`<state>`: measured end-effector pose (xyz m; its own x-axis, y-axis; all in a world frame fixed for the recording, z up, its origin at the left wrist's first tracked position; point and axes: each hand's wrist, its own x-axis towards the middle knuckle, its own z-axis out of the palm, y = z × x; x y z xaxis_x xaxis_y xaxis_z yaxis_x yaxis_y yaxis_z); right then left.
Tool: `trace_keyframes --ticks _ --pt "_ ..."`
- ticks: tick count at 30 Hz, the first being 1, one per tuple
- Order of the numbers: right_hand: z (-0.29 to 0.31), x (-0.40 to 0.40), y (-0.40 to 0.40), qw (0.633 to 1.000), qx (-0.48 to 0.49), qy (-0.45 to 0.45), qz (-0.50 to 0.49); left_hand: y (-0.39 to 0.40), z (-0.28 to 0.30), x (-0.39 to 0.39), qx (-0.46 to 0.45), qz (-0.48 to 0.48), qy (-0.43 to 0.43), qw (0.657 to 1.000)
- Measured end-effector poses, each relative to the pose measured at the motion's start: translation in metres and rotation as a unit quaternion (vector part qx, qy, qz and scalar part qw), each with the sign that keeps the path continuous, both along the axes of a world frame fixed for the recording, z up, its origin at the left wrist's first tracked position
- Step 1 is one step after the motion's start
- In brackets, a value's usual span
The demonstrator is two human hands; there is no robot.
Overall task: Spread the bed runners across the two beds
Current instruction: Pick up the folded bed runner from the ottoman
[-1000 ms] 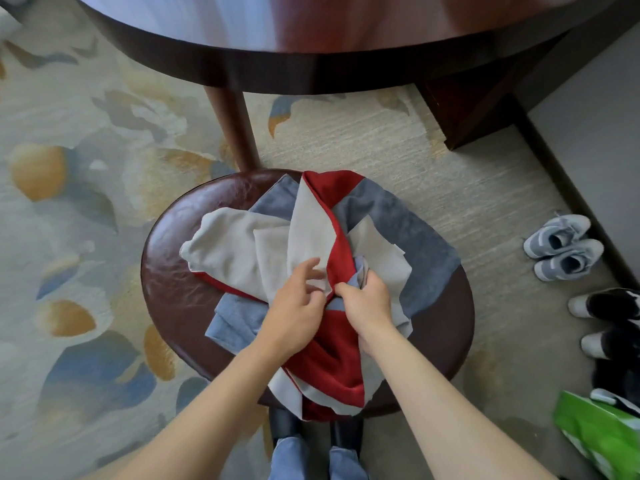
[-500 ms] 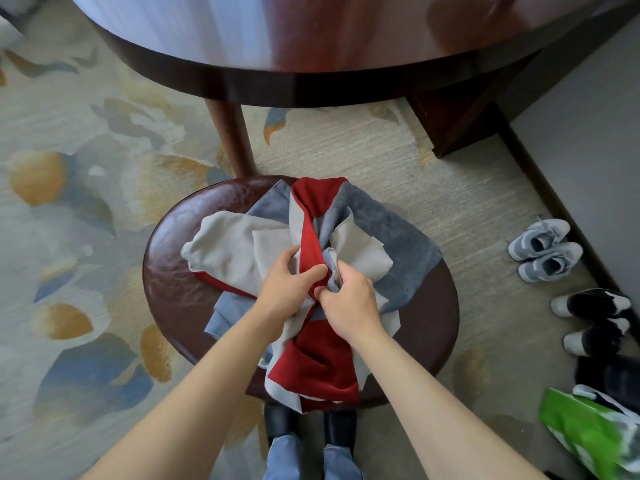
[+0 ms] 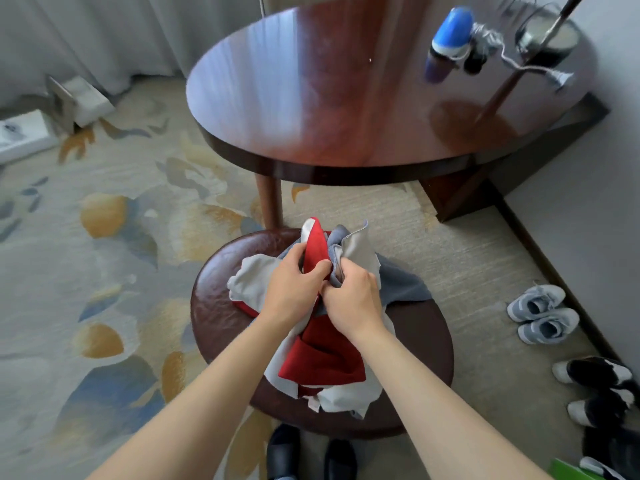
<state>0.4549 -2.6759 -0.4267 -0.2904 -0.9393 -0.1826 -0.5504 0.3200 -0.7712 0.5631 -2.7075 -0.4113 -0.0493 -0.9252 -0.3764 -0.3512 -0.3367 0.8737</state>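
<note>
A bundle of bed runners lies bunched on a round dark brown stool (image 3: 221, 306). One is the red runner (image 3: 323, 358) with a pale backing, the other the grey-blue runner (image 3: 403, 289) with a beige backing. My left hand (image 3: 292, 289) grips a gathered fold of the red runner, its thumb over the cloth. Touching it on the right, my right hand (image 3: 353, 301) grips a bunch of the grey and beige cloth. The upper folds stand raised above the stool. No bed is in view.
A round polished wooden table (image 3: 311, 116) stands just beyond the stool, with a blue bottle (image 3: 450, 32) and a lamp base on it. Pairs of shoes (image 3: 543, 317) line the right wall. White boxes (image 3: 83, 98) sit by the curtain at far left. Patterned carpet lies left.
Both hands closed tighter on the runners and drew the folds together and upward. The view tilted up, so more of the table top and the room shows.
</note>
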Motion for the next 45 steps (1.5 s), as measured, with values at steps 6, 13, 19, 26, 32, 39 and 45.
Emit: trace_keyframes --ticks 6,13,19,26,32,39,45 --pt "0.063 0.033 -0.006 0.997 -0.057 0.002 0.049 0.01 0.065 0.033 -0.051 0.064 0.002 0.997" --pt "0.121 0.088 0.001 0.983 -0.115 0.005 0.143 0.04 0.127 0.089 -0.108 0.152 -0.013 0.982" --pt "0.167 0.157 0.022 0.957 -0.174 0.003 0.232 0.087 0.172 0.154 -0.171 0.241 -0.063 0.953" --pt "0.22 0.26 0.068 0.905 -0.22 0.023 0.363 0.162 0.218 0.25 -0.197 0.33 -0.156 0.91" --pt "0.257 0.365 0.137 0.832 -0.288 0.079 0.467 0.252 0.252 0.344 -0.203 0.406 -0.194 0.87" --pt "0.286 0.493 0.245 0.774 -0.325 0.05 0.541 0.377 0.28 0.451 -0.218 0.502 -0.217 0.809" --pt "0.304 0.591 0.355 0.713 -0.34 -0.014 0.614 0.497 0.296 0.527 -0.205 0.588 -0.256 0.739"
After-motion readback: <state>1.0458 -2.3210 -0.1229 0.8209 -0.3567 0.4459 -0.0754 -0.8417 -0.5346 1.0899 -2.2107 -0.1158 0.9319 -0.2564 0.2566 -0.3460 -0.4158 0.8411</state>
